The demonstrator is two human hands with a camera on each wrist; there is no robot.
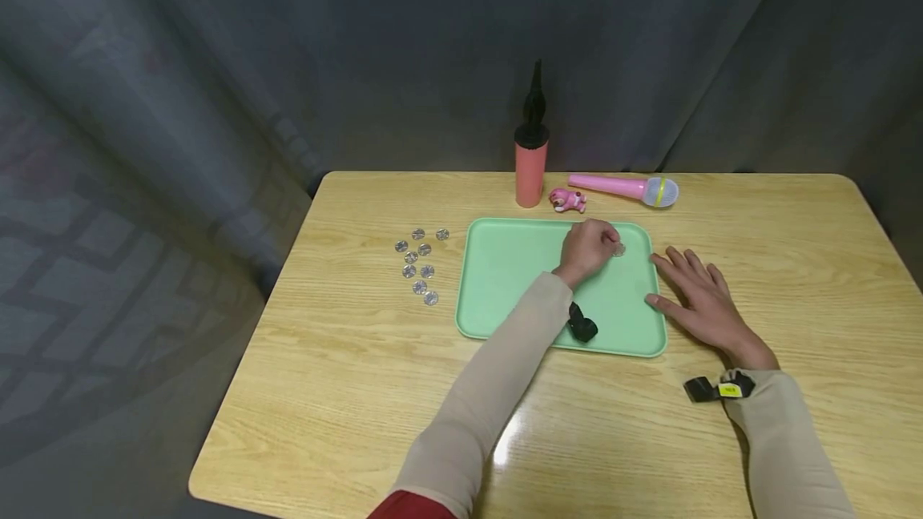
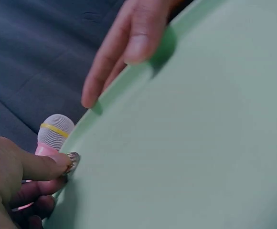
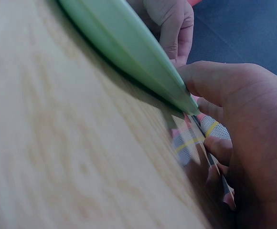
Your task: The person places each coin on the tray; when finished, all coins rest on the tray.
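My left hand [image 1: 587, 248] reaches over the light green tray [image 1: 519, 263] and pinches a silver coin [image 2: 72, 162] between thumb and fingers. In the head view the coin shows near the tray's upper right corner. My right hand [image 1: 698, 303] lies at the tray's right edge, fingers spread and mostly straight; its thumb and a fingertip meet the rim. In the right wrist view the tray's outer side [image 3: 129, 43] runs up to the right thumb [image 3: 210, 78]. Left of the tray, several more silver coins [image 1: 411, 257] lie loose on the wooden table [image 1: 324, 391].
Behind the tray stands a coral hand pump [image 1: 530, 175] with a black nozzle. Beside it lie a small pink bear figure [image 1: 568, 199] and a pink toy microphone [image 1: 620, 187]. A dark curtain [image 1: 404, 62] hangs beyond the table's back edge.
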